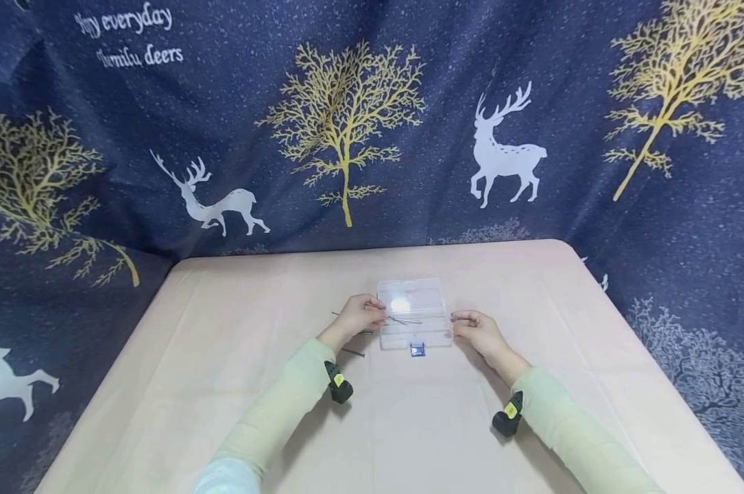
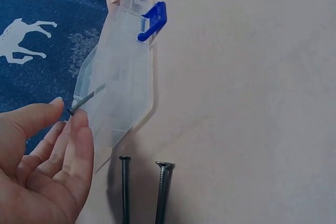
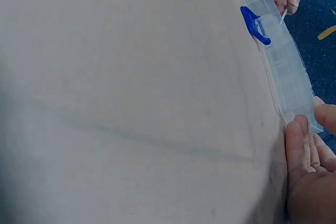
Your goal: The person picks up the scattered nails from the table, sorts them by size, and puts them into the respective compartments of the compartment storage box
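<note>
Left hand [image 1: 358, 315] pinches a nail [image 2: 85, 100] over the box [image 2: 128, 69], right hand [image 1: 481, 334] grips its end; sloppy pinch, nail could slip.

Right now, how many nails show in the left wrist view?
3: first nail pinched by the left hand; second nail and, right of it in the picture, third nail on the table. The hand may hide others.
</note>
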`<move>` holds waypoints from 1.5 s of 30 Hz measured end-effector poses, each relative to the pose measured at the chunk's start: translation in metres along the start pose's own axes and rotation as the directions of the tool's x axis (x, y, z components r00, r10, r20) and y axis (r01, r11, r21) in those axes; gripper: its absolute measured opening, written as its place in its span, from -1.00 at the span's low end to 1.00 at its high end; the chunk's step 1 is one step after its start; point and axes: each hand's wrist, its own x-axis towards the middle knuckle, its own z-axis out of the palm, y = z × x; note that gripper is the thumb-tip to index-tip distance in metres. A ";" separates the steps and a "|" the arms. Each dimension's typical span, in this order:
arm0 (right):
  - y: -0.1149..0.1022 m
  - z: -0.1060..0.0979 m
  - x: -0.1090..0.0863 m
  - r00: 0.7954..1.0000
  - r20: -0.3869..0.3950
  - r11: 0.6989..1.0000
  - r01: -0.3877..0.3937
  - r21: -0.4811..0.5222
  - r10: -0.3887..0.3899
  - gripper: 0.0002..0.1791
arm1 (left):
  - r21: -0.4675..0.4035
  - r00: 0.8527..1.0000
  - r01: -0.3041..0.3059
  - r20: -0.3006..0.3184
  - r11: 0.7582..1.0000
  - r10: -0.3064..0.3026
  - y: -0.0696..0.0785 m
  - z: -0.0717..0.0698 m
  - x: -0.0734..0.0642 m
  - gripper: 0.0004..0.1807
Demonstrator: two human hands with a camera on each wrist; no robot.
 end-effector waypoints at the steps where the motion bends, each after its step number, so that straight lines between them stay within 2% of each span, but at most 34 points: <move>1: 0.000 0.000 0.000 1.000 0.002 1.000 -0.002 -0.003 0.002 -0.52 | 0.009 1.000 0.002 0.001 1.000 -0.002 0.001 -0.001 -0.001 -0.76; 5: -0.001 0.001 0.000 1.000 0.004 1.000 -0.008 -0.006 0.008 -0.53 | 0.008 1.000 0.005 0.007 1.000 -0.005 0.002 -0.006 -0.003 -0.75; 10: -0.001 0.001 -0.001 1.000 -0.002 1.000 -0.007 -0.003 0.007 -0.53 | 0.010 0.999 -0.046 0.000 0.999 0.046 0.002 -0.017 -0.006 -0.75; 13: 0.000 0.001 -0.002 1.000 0.003 1.000 0.000 -0.009 0.000 -0.53 | 0.068 0.996 -0.092 -0.002 0.993 0.092 0.001 -0.024 -0.009 -0.76; 15: 0.001 0.000 -0.002 1.000 -0.001 1.000 -0.007 -0.012 0.007 -0.53 | 0.130 0.991 -0.137 0.027 0.982 0.134 0.001 -0.029 -0.013 -0.77; 18: 0.004 -0.002 -0.002 1.000 0.000 1.000 -0.007 -0.023 0.007 -0.53 | 0.236 0.973 -0.224 0.105 0.946 0.204 -0.001 -0.033 -0.020 -0.79; 21: 0.005 -0.004 -0.002 1.000 -0.003 1.000 -0.013 -0.029 0.013 -0.53 | 0.323 0.951 -0.296 0.190 0.899 0.245 -0.003 -0.036 -0.027 -0.82; 26: 0.005 -0.004 -0.002 1.000 0.003 0.999 -0.005 -0.036 0.005 -0.52 | 0.431 0.924 -0.358 0.294 0.829 0.246 -0.007 -0.037 -0.037 -0.86; 30: 0.005 -0.002 -0.002 1.000 0.000 0.999 -0.007 -0.048 0.007 -0.53 | 0.522 0.897 -0.415 0.373 0.745 0.238 -0.011 -0.034 -0.043 -0.87; 33: 0.005 -0.001 -0.002 1.000 -0.007 0.999 -0.015 -0.051 0.014 -0.53 | 0.581 0.886 -0.437 0.410 0.686 0.217 -0.014 -0.032 -0.046 -0.86; 35: 0.004 0.000 -0.002 1.000 -0.008 0.998 -0.015 -0.054 0.015 -0.52 | 0.611 0.887 -0.435 0.416 0.662 0.199 -0.014 -0.031 -0.049 -0.86; 38: 0.004 0.001 -0.001 1.000 -0.008 0.999 -0.014 -0.050 0.014 -0.53 | 0.650 0.898 -0.413 0.405 0.638 0.169 -0.014 -0.030 -0.052 -0.89; 41: 0.003 0.001 -0.001 1.000 -0.001 0.999 -0.008 -0.041 0.008 -0.53 | 0.676 0.909 -0.393 0.388 0.624 0.152 -0.015 -0.030 -0.054 -0.91; 45: 0.002 0.001 0.001 1.000 0.003 1.000 -0.013 -0.023 0.013 -0.53 | 0.697 0.912 -0.389 0.385 0.602 0.142 -0.016 -0.031 -0.054 -0.93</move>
